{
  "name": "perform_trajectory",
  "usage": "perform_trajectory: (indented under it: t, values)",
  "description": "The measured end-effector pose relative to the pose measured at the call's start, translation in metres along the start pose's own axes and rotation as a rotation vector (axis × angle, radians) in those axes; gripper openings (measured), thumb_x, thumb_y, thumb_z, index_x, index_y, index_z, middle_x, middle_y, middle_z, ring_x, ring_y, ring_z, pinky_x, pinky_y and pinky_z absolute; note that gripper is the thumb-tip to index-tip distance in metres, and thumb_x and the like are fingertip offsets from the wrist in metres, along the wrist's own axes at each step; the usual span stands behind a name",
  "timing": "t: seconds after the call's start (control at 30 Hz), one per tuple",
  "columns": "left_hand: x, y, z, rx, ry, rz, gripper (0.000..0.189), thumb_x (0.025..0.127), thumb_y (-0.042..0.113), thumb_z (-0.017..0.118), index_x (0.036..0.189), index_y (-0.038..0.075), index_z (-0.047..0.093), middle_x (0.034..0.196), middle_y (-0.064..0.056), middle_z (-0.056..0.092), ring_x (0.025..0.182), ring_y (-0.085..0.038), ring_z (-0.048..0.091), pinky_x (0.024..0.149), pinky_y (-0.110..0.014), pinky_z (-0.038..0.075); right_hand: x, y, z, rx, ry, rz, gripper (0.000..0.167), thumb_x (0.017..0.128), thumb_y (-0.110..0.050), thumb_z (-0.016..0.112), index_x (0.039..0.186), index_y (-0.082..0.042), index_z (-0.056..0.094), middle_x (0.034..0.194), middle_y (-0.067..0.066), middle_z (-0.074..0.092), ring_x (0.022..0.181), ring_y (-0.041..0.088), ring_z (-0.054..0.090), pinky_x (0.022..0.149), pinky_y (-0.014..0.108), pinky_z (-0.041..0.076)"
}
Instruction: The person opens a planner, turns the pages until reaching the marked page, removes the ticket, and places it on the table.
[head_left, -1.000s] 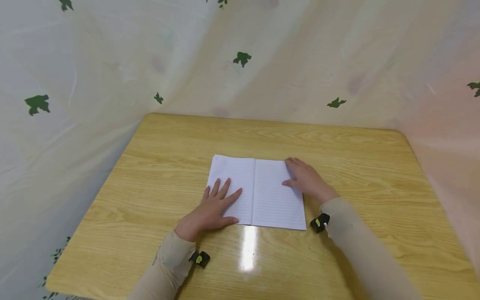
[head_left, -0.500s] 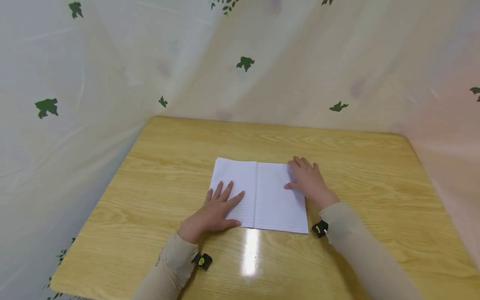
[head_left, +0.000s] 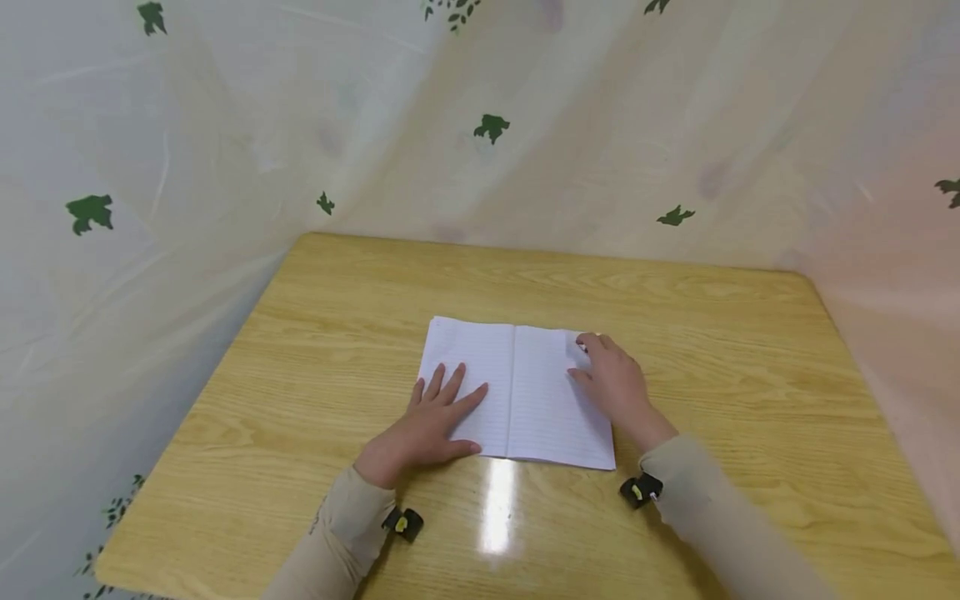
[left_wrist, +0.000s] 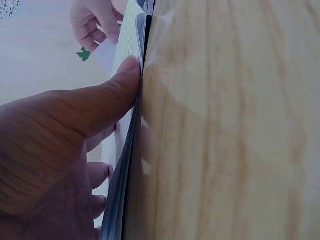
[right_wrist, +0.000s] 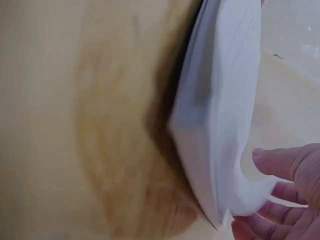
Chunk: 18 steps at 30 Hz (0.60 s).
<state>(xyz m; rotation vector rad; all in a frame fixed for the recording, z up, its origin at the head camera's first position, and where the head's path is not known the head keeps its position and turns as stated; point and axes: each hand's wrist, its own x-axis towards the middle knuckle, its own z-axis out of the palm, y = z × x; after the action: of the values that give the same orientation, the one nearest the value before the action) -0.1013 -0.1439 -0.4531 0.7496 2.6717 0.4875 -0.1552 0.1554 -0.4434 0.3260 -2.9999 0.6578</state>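
Observation:
An open notebook (head_left: 540, 400) with ruled white pages lies on the wooden table. My left hand (head_left: 427, 425) rests flat on its left page with the fingers spread; in the left wrist view the thumb (left_wrist: 107, 100) lies along the near edge. At the top right corner of the right page is my right hand (head_left: 617, 383), fingers bent around a lifted page corner (head_left: 575, 343). The right wrist view shows that page (right_wrist: 250, 197) curling up over the fingers (right_wrist: 272, 220), with the thumb (right_wrist: 280, 162) apart from it.
The wooden table (head_left: 337, 317) extends around the notebook on all sides. Behind it hangs a pale curtain (head_left: 585, 125) with green bird and leaf prints. Small black devices (head_left: 641, 492) are strapped at both wrists.
My right hand has drawn slightly toward me and its fingers have bent, lifting the page's top right corner. My left hand stays on the left page. The head view shifted slightly.

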Motion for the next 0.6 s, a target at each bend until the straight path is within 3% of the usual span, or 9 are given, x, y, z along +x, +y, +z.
perform_trajectory:
  t: [0.17,0.43,0.6]
  values:
    - [-0.001,0.001,-0.002,-0.004,0.006,0.001,0.079,0.090,0.048,0.064,0.156,0.022,0.027,0.161,-0.019,0.001,0.145,-0.045,-0.007,0.112,-0.064,0.001,-0.007,-0.005,0.004,0.068,-0.034,0.012,0.061,0.089,-0.018,0.071,0.140,0.003,0.045,0.132,0.028,0.055,0.114,0.046,0.056,0.095,0.059,0.043]
    - [0.000,0.003,-0.003,0.007,0.004,0.005,0.079,0.091,0.047,0.064,0.156,0.020,0.027,0.161,-0.021,0.003,0.144,-0.047,-0.006,0.112,-0.065,0.002,-0.026,-0.026,0.011,0.030,-0.065,-0.156,0.063,0.090,-0.026,0.071,0.144,-0.005,0.046,0.133,0.021,0.057,0.112,0.043,0.058,0.088,0.056,0.048]
    - [0.000,0.002,-0.002,0.014,0.009,-0.011,0.089,0.091,0.052,0.061,0.157,0.013,0.017,0.162,-0.018,0.002,0.145,-0.044,-0.005,0.113,-0.063,0.002,-0.036,-0.041,0.020,-0.028,-0.094,-0.239,0.067,0.089,-0.036,0.071,0.145,-0.008,0.046,0.143,0.027,0.045,0.115,0.047,0.054,0.085,0.059,0.049]
